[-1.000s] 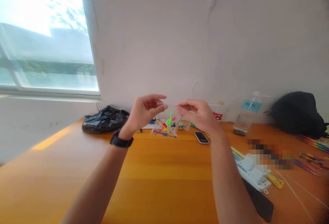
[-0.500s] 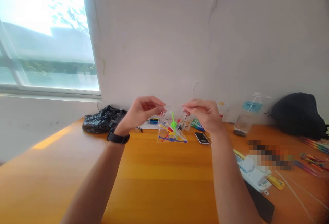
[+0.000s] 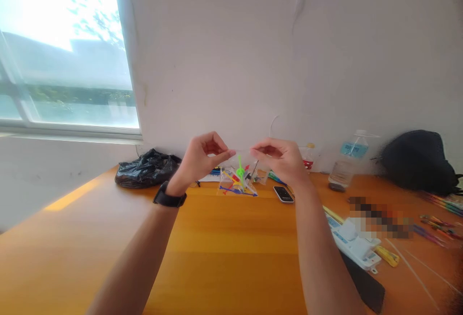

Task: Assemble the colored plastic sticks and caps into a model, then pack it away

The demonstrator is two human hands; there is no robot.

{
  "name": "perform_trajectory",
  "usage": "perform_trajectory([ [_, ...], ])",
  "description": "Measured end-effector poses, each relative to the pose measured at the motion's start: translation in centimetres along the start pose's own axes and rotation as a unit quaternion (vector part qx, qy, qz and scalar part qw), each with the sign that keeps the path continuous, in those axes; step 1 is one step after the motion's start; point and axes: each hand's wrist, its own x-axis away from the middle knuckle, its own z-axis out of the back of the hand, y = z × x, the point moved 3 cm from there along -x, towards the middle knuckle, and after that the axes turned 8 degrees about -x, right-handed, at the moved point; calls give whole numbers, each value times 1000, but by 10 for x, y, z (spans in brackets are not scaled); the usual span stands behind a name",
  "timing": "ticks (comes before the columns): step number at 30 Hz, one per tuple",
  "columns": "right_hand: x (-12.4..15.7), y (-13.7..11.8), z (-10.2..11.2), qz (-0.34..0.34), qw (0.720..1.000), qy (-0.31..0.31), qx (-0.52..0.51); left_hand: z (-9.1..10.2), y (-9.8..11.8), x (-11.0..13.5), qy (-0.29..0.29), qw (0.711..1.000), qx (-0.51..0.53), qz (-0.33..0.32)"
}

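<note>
A small clear plastic bag [image 3: 238,180] hangs in the air above the orange table [image 3: 224,247], with several coloured sticks and a green piece inside it. My left hand [image 3: 200,158], with a black watch on its wrist, pinches the bag's top left corner. My right hand [image 3: 280,158] pinches the top right corner. Both hands are held out in front of me at the same height, with the bag's top edge stretched between them.
A black plastic bag [image 3: 146,168] lies at the back left. A small phone [image 3: 283,194], a water bottle [image 3: 347,160], a black bundle [image 3: 417,160], a white power strip [image 3: 354,242], coloured sticks [image 3: 437,223] and a dark slab [image 3: 365,286] lie to the right.
My hands first moved apart and stretched the bag's top, then came a little closer together. The bag swung slightly and stays held up between them.
</note>
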Motion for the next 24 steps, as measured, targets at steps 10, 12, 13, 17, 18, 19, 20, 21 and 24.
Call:
perform_trajectory([
  [10,-1,19,-14,-22,992,-74,97,0,-34,-5,-95,993,-52,39],
  [12,-1,26,-14,-44,993,-81,67,0,-41,-5,-107,993,-9,52],
  [13,-1,32,-15,-55,994,-82,51,0,-45,-5,-114,992,7,58],
  [17,0,69,-19,-108,989,-97,-24,0,-70,-1,-147,981,73,106],
  [18,1,83,-22,-125,986,-106,-39,0,-80,1,-155,977,84,120],
  [19,4,98,-25,-139,983,-110,-53,-2,-91,3,-162,974,91,132],
  [20,6,114,-29,-157,979,-116,-67,-4,-102,6,-166,971,94,144],
  [21,10,130,-33,-175,974,-111,-86,-7,-114,9,-166,969,94,156],
  [24,23,173,-45,-216,966,-76,-124,-19,-148,22,-137,965,98,198],
])
